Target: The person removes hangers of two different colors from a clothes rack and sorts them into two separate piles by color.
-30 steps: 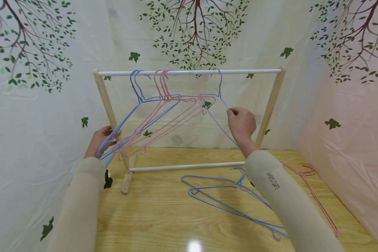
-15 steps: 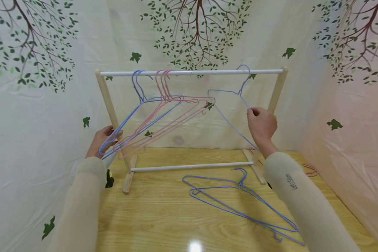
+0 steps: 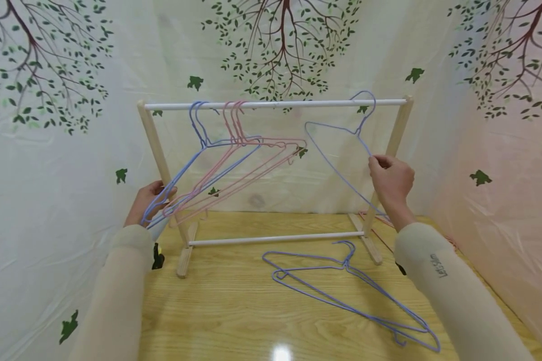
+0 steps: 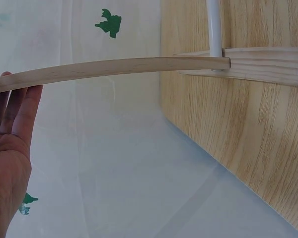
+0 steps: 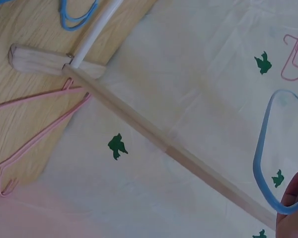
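My right hand (image 3: pixel 393 180) pinches one shoulder of a blue clothes hanger (image 3: pixel 331 126) near the right end of the rail. Its hook arches above the rail; whether it rests there I cannot tell. In the right wrist view, fingertips touch the bent end of this blue hanger (image 5: pixel 260 163). At the left, my left hand (image 3: pixel 140 205) touches the wooden upright (image 3: pixel 155 145) behind the hanger ends. The left wrist view shows that hand's nearly straight fingers (image 4: pixel 26 111) against the upright; the thumb is hidden. Blue hangers (image 3: pixel 187 164) and pink hangers (image 3: pixel 275 139) hang left of centre.
The white rail (image 3: pixel 293 104) joins two uprights, with a lower white bar (image 3: pixel 275 238) near the tabletop. Blue hangers (image 3: pixel 313 267) lie overlapping on the wooden table (image 3: pixel 235 311). Pink hangers (image 5: pixel 37 94) lie beside the right foot. Printed cloth walls surround the table.
My right hand has moved to the right along the rail with the blue hanger, whose hook now reaches higher above the rail. My left hand has stayed at the upright.
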{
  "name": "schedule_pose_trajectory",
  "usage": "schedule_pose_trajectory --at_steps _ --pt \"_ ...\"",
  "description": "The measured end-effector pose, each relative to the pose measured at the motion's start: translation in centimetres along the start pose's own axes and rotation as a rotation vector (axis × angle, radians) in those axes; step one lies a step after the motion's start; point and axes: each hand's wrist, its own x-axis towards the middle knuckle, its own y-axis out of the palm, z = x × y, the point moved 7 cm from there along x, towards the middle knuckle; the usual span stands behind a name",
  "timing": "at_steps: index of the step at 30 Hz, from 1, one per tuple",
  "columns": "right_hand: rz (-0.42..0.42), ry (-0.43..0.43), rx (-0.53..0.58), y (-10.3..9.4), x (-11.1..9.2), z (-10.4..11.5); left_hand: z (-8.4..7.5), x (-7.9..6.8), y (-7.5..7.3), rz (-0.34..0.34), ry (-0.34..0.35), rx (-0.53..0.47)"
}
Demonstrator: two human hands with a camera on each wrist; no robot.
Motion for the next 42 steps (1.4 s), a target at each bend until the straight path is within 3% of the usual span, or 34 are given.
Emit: schedule_pose_trajectory --at_steps 6,9,18,31,42 --pt "-0.006 0.036 0.059 -1.1 0.5 -0.2 3.3 2.3 -0.7 -0.014 0.012 -0.038" --pt "0.014 0.042 0.07 -1.4 0.6 -0.4 3.7 2.5 -0.6 -0.012 -0.012 -0.029" --pt "0.042 0.02 0.123 -2.2 0.3 -1.9 3.7 2.3 -0.4 -0.006 -0.053 0.009" --pt "0.131 -0.033 0.123 -2.9 -1.8 -4.0 3.6 2.7 -0.4 0.007 -0.025 -0.017" --pt "0.232 -0.084 0.098 -2.7 -4.6 -6.3 0.7 1.7 0.1 0.011 -0.002 0.003"
